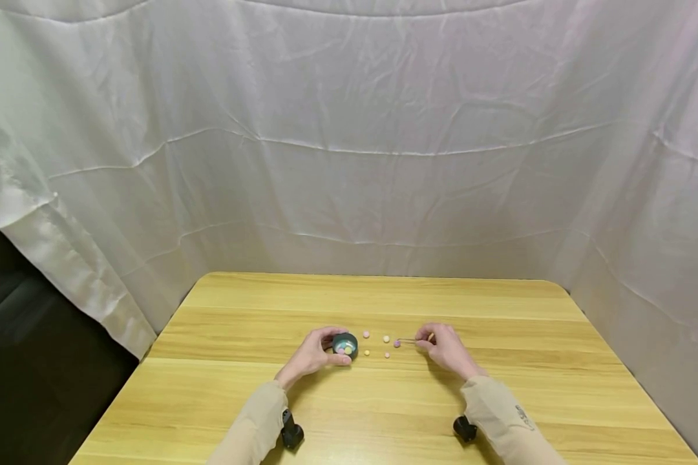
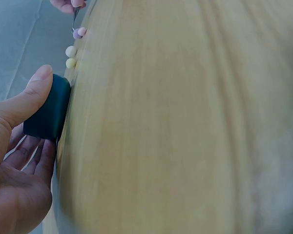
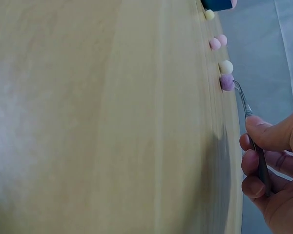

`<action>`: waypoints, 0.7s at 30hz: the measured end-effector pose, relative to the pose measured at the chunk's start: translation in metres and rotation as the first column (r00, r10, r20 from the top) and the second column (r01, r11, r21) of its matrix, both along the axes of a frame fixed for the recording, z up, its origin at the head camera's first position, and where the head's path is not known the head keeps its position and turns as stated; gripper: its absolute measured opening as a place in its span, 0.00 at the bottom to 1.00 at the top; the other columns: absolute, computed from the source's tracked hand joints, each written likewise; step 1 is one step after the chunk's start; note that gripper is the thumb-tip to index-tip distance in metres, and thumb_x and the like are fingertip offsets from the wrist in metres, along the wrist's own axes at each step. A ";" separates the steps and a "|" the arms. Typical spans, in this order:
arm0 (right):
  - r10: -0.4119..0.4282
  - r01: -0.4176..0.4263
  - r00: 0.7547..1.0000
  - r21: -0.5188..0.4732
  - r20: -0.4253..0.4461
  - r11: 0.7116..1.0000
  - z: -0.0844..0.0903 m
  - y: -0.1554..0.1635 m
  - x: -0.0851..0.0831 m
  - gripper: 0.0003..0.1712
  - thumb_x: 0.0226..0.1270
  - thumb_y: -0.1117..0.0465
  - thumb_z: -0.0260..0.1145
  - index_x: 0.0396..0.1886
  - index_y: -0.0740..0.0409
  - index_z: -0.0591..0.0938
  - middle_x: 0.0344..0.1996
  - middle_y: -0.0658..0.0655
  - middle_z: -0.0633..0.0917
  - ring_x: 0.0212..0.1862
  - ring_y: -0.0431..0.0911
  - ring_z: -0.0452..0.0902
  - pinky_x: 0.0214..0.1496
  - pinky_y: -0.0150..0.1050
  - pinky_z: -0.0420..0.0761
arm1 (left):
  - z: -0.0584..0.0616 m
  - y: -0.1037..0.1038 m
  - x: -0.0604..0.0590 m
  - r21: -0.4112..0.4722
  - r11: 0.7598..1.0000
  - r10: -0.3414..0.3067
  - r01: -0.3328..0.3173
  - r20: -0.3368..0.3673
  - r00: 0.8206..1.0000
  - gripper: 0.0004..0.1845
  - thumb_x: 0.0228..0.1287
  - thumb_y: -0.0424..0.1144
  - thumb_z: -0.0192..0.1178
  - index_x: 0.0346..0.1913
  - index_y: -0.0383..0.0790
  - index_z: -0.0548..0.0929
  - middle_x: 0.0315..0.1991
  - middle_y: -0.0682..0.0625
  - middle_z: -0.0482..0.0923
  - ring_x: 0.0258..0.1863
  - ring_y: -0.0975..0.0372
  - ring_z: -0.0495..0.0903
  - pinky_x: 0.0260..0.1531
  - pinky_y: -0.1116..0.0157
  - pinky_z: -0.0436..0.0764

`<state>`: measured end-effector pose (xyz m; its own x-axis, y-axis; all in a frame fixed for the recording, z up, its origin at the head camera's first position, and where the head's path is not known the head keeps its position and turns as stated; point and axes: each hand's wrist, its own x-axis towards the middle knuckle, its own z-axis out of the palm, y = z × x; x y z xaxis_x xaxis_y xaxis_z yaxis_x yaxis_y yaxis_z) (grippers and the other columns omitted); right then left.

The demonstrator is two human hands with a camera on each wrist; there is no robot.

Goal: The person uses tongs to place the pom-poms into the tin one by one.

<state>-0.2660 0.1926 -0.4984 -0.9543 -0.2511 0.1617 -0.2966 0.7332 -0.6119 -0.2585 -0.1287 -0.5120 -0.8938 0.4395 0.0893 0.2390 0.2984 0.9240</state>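
Note:
My left hand (image 1: 324, 347) grips a small dark teal round dish (image 1: 345, 345) on the wooden table (image 1: 500, 387), thumb at the near rim, fingers at the far side. Several coloured balls lie inside the dish. My right hand (image 1: 426, 340) pinches thin metal tweezers (image 3: 249, 117), whose tips are at a purple ball (image 3: 227, 82) on the table. Loose between the hands lie a cream ball (image 1: 386, 338), a pink ball (image 1: 366, 334) and a yellow ball (image 1: 366, 352). In the left wrist view the thumb (image 2: 27, 97) presses the dish (image 2: 49, 109) wall.
White cloth (image 1: 349, 161) hangs behind and to both sides of the table. Black wrist cameras (image 1: 291, 433) sit under both sleeves near the front edge. A dark gap (image 1: 29, 361) opens left of the table.

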 end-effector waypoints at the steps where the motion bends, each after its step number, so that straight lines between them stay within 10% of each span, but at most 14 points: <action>1: -0.001 0.001 1.000 0.000 0.004 1.000 0.000 0.000 0.000 0.04 0.65 0.70 0.69 0.31 0.59 0.85 0.27 0.52 0.85 0.29 0.40 0.74 0.31 0.30 0.72 | 0.000 0.000 0.000 0.001 1.000 0.000 0.000 0.001 1.000 0.31 0.58 0.32 0.73 0.63 0.27 0.76 0.58 0.31 0.79 0.57 0.41 0.80 0.60 0.47 0.80; 21: -0.020 0.021 0.999 -0.024 0.032 1.000 -0.001 -0.003 0.001 0.06 0.65 0.70 0.69 0.30 0.56 0.85 0.26 0.51 0.84 0.27 0.40 0.72 0.29 0.31 0.71 | 0.001 -0.001 0.001 0.009 1.000 -0.023 0.023 -0.008 1.000 0.31 0.58 0.32 0.73 0.64 0.26 0.75 0.59 0.30 0.78 0.58 0.40 0.80 0.61 0.47 0.80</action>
